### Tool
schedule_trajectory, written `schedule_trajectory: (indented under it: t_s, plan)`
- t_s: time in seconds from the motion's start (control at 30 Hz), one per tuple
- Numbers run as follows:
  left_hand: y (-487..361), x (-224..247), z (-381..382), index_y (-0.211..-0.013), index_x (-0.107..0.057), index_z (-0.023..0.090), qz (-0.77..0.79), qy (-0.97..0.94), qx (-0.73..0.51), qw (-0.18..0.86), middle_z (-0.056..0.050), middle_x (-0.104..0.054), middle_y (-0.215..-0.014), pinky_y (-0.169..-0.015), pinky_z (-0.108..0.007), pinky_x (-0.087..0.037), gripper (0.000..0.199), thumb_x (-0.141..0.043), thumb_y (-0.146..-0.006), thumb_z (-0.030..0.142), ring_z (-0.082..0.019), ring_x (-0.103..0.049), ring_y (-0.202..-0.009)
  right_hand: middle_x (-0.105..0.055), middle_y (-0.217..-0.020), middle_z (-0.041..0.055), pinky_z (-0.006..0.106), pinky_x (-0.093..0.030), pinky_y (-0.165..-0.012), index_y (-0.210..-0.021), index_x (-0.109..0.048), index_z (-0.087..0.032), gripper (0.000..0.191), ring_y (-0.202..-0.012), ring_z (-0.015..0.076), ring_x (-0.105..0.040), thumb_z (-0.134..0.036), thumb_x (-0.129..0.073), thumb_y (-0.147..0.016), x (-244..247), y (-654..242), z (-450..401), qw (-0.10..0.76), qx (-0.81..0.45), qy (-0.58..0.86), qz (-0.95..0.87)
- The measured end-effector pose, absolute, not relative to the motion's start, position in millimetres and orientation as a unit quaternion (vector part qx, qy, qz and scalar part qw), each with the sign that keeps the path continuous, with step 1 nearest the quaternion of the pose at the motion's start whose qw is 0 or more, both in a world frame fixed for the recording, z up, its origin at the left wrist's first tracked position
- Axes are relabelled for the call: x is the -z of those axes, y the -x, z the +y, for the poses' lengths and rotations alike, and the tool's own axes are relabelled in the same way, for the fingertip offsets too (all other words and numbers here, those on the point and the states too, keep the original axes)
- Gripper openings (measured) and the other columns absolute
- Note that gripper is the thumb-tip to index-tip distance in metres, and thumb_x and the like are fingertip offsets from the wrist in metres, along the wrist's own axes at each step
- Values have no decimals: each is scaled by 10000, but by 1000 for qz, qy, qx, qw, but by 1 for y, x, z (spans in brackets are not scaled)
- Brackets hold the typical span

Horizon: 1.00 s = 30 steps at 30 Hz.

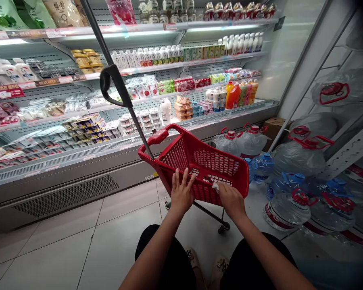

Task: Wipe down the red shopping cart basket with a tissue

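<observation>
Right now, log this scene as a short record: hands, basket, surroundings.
Left hand: fingers spread over the near side of the red basket
Right hand: holding a small white piece, perhaps tissue, at the near rim
Basket: wheeled, with a long pole
Ahead: chilled shelves of packaged goods
Right side: large water bottles on the floor

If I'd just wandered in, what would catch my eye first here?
Probably the bright red wheeled basket at the centre, the left hand spread at its near side and the right hand holding something white there. Behind it stretches a lit display case full of goods; big clear jugs crowd the right.
</observation>
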State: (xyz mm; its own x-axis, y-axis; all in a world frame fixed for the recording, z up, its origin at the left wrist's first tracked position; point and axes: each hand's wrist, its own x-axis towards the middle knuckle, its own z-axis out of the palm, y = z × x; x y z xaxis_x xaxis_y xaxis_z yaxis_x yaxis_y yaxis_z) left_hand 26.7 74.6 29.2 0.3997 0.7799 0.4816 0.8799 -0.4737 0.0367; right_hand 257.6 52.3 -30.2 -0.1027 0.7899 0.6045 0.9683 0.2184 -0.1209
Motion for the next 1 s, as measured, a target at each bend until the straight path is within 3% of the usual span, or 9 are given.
schedule_trajectory:
  t_s: [0.13, 0.27, 0.33, 0.4, 0.47, 0.53, 0.67, 0.87, 1.0]
  plan:
    - [-36, -28, 68, -1677, -191, 315, -498, 830, 223, 116, 35, -80, -1758, -1286, -674, -135, 1106, -667, -697, 121, -434, 63, -1596, -741, -920, 96, 330, -437, -740, -1071, -686, -194, 309, -800, 217, -669, -251, -383, -1084, 18, -233, 73, 258, 172, 596, -740]
    - [-15, -40, 76, -1671, -225, 319, -489, 841, 183, 140, 39, -163, -1742, -1323, -578, -36, 951, -640, -821, 215, -352, -72, -1616, -751, -943, 71, 308, -441, -756, -1144, -693, -202, 284, -808, 190, -675, -237, -419, -1075, 21, -251, 71, 254, 175, 580, -754]
    - [6, -52, 85, -1671, -232, 292, -500, 833, 176, 161, -2, -184, -1737, -1325, -533, 23, 853, -601, -902, 286, -302, -165, -1609, -766, -1054, 80, 311, -459, -865, -1267, -673, -203, 325, -916, 191, -692, -192, -427, -1055, 26, -275, 63, 254, 179, 564, -766]
    - [25, -63, 93, -1649, -299, 318, -534, 801, 189, 192, -20, -172, -1740, -1314, -552, 34, 788, -599, -922, 279, -301, -162, -1609, -731, -1274, 90, 370, -424, -1058, -1443, -580, -226, 454, -1143, 214, -665, -144, -402, -1033, 32, -300, 52, 258, 188, 555, -768]
    - [35, -71, 98, -1628, -347, 345, -543, 790, 191, 212, -22, -184, -1740, -1308, -573, 8, 783, -617, -903, 227, -313, -146, -1611, -581, -1521, 90, 471, -317, -1202, -1590, -413, -262, 566, -1385, 249, -532, -154, -373, -1036, 36, -316, 43, 267, 199, 575, -747]
    - [33, -74, 98, -1614, -381, 339, -539, 792, 189, 215, -27, -223, -1734, -1307, -576, -29, 811, -647, -861, 197, -335, -142, -1610, -383, -1670, 97, 525, -257, -1247, -1656, -268, -263, 606, -1517, 282, -378, -227, -368, -1060, 40, -319, 36, 281, 204, 614, -709]
    - [9, -72, 89, -1599, -418, 313, -545, 791, 194, 199, -32, -297, -1712, -1302, -573, -83, 847, -683, -801, 215, -376, -134, -1606, -213, -1727, 148, 542, -259, -1253, -1683, -122, -184, 686, -1569, 321, -272, -354, -393, -1076, 42, -291, 39, 312, 202, 643, -670]
    - [-19, -68, 73, -1627, -361, 307, -530, 802, 193, 194, -9, -282, -1717, -1280, -546, -173, 854, -645, -823, 253, -363, -167, -1600, -230, -1720, 164, 539, -279, -1252, -1680, -15, -146, 753, -1582, 306, -233, -338, -411, -1069, 18, -210, 74, 333, 171, 575, -727]
    - [-23, -67, 70, -1650, -311, 274, -520, 802, 201, 216, 14, -264, -1715, -1283, -489, -187, 781, -547, -907, 240, -308, -220, -1593, -271, -1707, 166, 506, -283, -1258, -1671, 38, -110, 746, -1582, 280, -232, -240, -371, -1060, -6, -164, 89, 346, 156, 514, -769]
